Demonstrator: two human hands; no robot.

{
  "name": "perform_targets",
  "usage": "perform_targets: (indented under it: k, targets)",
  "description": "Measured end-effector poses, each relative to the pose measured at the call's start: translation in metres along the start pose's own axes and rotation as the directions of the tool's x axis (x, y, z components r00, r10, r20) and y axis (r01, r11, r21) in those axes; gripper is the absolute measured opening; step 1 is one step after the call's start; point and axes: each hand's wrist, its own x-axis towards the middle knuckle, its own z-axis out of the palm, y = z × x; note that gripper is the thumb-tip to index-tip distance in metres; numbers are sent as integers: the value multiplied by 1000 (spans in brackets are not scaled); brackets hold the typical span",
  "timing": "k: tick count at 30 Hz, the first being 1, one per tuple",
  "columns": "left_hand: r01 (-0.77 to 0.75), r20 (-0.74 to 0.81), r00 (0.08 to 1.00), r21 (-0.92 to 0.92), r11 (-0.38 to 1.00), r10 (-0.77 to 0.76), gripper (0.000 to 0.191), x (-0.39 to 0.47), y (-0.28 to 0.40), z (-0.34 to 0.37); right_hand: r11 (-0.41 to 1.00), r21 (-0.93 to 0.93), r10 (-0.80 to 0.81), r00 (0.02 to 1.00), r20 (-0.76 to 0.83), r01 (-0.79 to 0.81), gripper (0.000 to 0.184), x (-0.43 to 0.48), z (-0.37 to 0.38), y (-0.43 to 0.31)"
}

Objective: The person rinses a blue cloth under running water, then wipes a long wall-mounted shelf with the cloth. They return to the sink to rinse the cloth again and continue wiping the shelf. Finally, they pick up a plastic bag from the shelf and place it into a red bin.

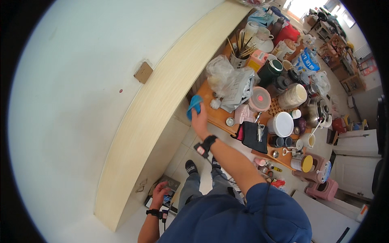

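My right hand [199, 119] grips a bunched blue cloth [194, 106] at the near left corner of a wooden table [214, 112]. Close by on the table are clear plastic bags [220, 76], a grey printed pouch [238, 91], a small round metal lid [230, 121] and a round container with a translucent lid [259, 98]. My left hand [160, 192] hangs low at the left, its fingers apart and slightly bent, with nothing seen in it. Below it on the floor lies a dark open box [170, 185] with items inside.
A pale wooden ledge [146, 115] curves along the wall left of the table. A white-lidded tub [282, 124], a steel kettle [316, 112], a dark green flask [270, 71] and a chopstick holder [238, 61] crowd the tabletop. Pink stools [323, 188] stand beyond the near edge.
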Motion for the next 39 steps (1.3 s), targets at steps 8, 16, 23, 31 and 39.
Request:
perform_targets:
  k: [8,16,23,31,39]
  targets:
    - [-2,69,998,17,1000,1,46,-1,-18,-40,697,-647,-214,951,224,309,51,92,23,58]
    - [81,123,989,54,995,-87,41,-3,-43,-55,460,-717,-243,851,466,524,49,59,-5,73]
    - [13,172,985,94,996,-29,42,22,-39,-37,266,-685,-86,724,684,678,38,35,-22,54]
    - [-48,179,984,161,986,18,43,34,-14,-25,489,-670,-54,786,615,558,40,8,-76,53]
    - [-69,84,994,17,997,68,46,13,-16,-36,596,-767,151,906,395,235,41,13,-68,21]
